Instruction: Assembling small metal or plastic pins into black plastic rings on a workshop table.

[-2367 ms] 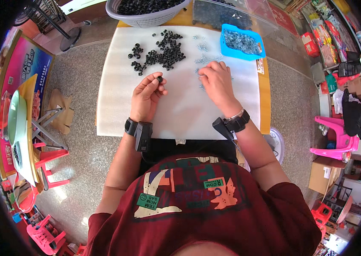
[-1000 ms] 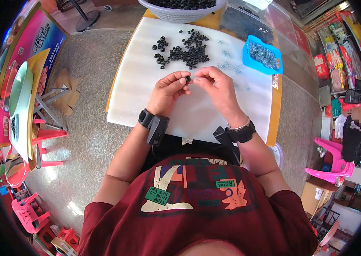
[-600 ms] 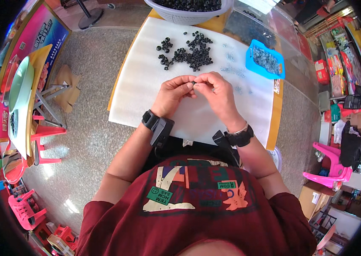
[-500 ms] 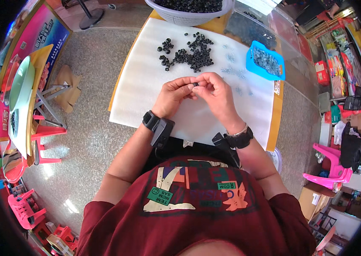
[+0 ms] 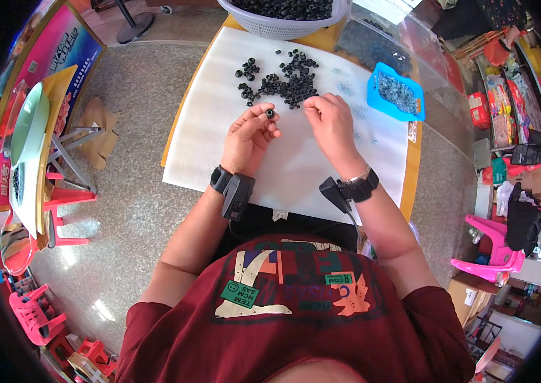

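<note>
One small black piece [image 5: 270,113] is pinched between thumb and forefinger of the left hand [image 5: 243,143], palm inward, above the white sheet [image 5: 200,137]. Just beside the black pile [image 5: 294,89], the right hand [image 5: 334,129] curls leftward, fingertips bunched; whether they grip anything, I cannot tell.

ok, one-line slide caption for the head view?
Left fingers hold a small black part over a white sheet; right fingers hover near the black pile, blue basket farther right.
</note>
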Demonstrator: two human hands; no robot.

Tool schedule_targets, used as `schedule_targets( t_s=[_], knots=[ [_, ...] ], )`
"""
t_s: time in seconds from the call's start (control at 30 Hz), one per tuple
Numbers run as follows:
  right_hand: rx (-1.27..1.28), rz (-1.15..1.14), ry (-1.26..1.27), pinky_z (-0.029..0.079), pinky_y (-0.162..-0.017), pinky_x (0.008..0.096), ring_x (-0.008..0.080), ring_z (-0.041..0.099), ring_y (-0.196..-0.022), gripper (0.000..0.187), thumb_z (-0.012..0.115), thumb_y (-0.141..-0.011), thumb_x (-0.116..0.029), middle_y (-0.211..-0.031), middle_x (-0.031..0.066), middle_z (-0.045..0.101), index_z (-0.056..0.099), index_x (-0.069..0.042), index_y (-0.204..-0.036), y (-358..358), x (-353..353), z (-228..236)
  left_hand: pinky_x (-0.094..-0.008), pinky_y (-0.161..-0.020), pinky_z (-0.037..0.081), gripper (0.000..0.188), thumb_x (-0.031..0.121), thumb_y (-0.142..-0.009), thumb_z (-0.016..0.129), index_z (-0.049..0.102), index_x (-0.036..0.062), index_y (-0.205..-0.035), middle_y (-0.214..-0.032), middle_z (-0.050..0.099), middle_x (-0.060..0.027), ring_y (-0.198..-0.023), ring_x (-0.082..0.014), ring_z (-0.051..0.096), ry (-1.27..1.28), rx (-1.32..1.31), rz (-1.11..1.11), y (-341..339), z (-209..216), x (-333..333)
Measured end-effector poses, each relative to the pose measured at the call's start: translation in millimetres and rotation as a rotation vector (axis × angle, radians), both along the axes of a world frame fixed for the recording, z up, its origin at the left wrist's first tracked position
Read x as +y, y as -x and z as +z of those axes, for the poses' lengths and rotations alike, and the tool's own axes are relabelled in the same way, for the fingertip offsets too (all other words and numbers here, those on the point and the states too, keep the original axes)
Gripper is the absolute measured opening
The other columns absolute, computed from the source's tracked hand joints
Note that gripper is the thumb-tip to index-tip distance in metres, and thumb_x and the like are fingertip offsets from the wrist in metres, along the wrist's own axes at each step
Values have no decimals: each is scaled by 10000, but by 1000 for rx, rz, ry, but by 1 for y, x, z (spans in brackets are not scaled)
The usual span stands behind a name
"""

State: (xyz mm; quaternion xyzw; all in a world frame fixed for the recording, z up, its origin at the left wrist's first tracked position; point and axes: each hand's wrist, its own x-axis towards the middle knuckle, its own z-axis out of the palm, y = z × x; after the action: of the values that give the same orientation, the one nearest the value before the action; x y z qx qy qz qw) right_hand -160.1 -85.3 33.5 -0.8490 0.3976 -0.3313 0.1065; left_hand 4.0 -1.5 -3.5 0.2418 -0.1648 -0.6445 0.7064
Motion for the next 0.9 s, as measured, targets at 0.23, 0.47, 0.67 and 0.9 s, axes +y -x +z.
schedule_targets(
  t_s=[0.23, 0.47, 0.67, 0.9],
  knots=[
    [147, -53, -14, 428, -750, 396, 271, 563, -829, 67, 679, -732, -95, -781, 75, 601, 641, -81, -786, -14, -14, -16, -290, -747, 498, 220, 39, -921, 463, 560, -24, -1108, -943, 596, -85, -777, -137, 561, -27, -37, -62, 1, 3, 1],
    [-209, 26, -425, 479, -634, 327, 200, 608, -709, 87, 673, -762, -69, -742, 80, 632, 641, -25, -830, -8, 2, 3, -288, -754, 495, 219, 37, -924, 469, 559, -32, -1111, -941, 598, -86, -783, -139, 567, -72, -55, -57, 3, 8, 3],
    [-397, 141, -579, 486, -629, 269, 155, 613, -703, 108, 654, -797, -61, -812, 79, 642, 647, -13, -894, -9, 22, 10, -294, -762, 499, 229, 42, -931, 467, 553, -36, -1128, -942, 606, -83, -789, -141, 574, -58, -110, -120, 5, 10, 2],
    [-337, 120, -318, 499, -625, 303, 212, 617, -724, 135, 637, -794, -31, -844, 100, 619, 652, -19, -929, -18, 33, 12, -296, -758, 513, 231, 42, -931, 473, 559, -35, -1132, -931, 611, -73, -791, -142, 582, -43, -93, -122, 4, 6, 2]
  ],
)
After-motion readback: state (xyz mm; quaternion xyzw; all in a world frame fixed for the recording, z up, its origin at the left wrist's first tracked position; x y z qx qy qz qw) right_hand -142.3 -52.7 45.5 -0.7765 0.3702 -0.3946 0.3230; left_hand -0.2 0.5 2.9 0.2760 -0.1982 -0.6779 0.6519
